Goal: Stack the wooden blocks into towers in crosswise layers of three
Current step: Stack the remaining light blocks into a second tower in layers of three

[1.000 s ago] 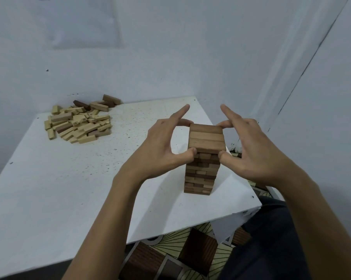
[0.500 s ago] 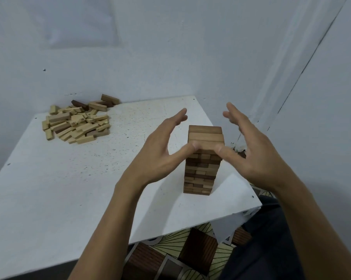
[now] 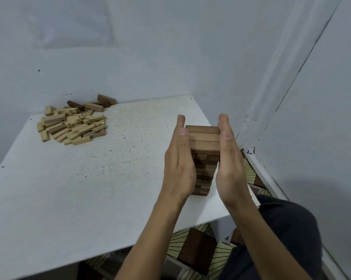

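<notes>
**Palms flat against the tower**

My hands have turned from splayed to flat. Left hand [image 3: 179, 158] and right hand [image 3: 229, 158], fingers straight, press the tower [image 3: 203, 138] near the table's [image 3: 69, 188] right edge. They hide both its flanks, gripping nothing. Far left lies the pile [image 3: 73, 124], its blocks overlapping, uncountable.

The light is soft, even and dim, with a cold bluish tint. A faint shadow lies on the wall [image 3: 303, 184] at lower right. Details are slightly soft.
</notes>
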`<move>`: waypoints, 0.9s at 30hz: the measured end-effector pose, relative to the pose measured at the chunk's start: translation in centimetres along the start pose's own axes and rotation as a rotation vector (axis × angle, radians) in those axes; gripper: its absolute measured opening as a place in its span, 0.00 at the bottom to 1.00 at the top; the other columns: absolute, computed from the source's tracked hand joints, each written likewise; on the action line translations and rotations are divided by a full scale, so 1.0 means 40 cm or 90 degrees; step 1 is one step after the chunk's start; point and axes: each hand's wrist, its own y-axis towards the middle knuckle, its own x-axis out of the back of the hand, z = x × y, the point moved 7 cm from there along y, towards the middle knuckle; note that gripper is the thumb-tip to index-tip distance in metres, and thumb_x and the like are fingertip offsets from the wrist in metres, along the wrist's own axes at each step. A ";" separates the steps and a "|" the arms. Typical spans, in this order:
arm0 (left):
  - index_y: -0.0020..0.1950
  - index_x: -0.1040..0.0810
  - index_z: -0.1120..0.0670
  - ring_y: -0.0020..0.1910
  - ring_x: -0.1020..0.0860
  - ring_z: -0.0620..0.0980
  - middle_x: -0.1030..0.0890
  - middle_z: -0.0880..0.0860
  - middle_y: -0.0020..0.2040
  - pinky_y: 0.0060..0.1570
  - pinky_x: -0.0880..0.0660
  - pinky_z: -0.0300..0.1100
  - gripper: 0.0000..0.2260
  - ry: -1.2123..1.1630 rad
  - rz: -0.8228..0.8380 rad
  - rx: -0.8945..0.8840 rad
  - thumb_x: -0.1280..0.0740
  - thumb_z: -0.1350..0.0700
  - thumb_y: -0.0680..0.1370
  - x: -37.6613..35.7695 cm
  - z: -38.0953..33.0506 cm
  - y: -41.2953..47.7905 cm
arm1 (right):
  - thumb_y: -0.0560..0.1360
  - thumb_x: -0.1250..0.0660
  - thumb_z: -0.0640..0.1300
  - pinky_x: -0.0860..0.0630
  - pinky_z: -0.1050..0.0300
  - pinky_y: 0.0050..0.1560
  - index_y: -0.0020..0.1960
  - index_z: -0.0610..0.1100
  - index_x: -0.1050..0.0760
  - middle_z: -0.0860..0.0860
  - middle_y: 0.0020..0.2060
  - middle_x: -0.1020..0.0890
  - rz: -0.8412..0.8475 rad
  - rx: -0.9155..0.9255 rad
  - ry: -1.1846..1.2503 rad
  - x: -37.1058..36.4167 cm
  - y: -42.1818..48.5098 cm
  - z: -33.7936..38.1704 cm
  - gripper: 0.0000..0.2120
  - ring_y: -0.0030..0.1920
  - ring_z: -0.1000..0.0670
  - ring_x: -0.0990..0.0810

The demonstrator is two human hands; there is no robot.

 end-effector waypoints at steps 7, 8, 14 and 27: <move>0.80 0.41 0.50 0.64 0.42 0.18 0.39 0.42 0.78 0.59 0.44 0.16 0.30 0.007 0.008 0.013 0.54 0.40 0.79 -0.006 0.002 -0.001 | 0.81 0.54 0.58 0.43 0.81 0.63 0.80 0.53 0.49 0.62 0.78 0.44 -0.005 0.000 0.014 -0.002 -0.001 -0.006 0.29 0.74 0.70 0.45; 0.80 0.41 0.49 0.65 0.41 0.19 0.39 0.42 0.78 0.60 0.44 0.16 0.30 0.007 0.007 0.015 0.54 0.40 0.80 -0.006 0.005 -0.001 | 0.81 0.54 0.58 0.43 0.81 0.62 0.80 0.53 0.49 0.62 0.78 0.44 -0.004 0.001 0.015 -0.003 -0.001 -0.007 0.29 0.73 0.70 0.45; 0.80 0.42 0.49 0.66 0.42 0.19 0.39 0.43 0.79 0.62 0.44 0.17 0.25 0.014 0.004 0.022 0.54 0.45 0.83 -0.007 0.013 0.002 | 0.84 0.54 0.55 0.43 0.81 0.62 0.81 0.51 0.50 0.61 0.78 0.45 -0.004 0.005 0.008 -0.005 -0.004 -0.008 0.26 0.72 0.73 0.45; 0.81 0.47 0.45 0.74 0.43 0.30 0.41 0.40 0.79 0.73 0.43 0.30 0.28 0.020 0.035 -0.015 0.50 0.38 0.82 0.004 0.008 0.004 | 0.81 0.50 0.57 0.43 0.73 0.70 0.80 0.54 0.50 0.61 0.79 0.44 -0.016 0.035 0.006 0.007 0.000 0.003 0.29 0.76 0.66 0.45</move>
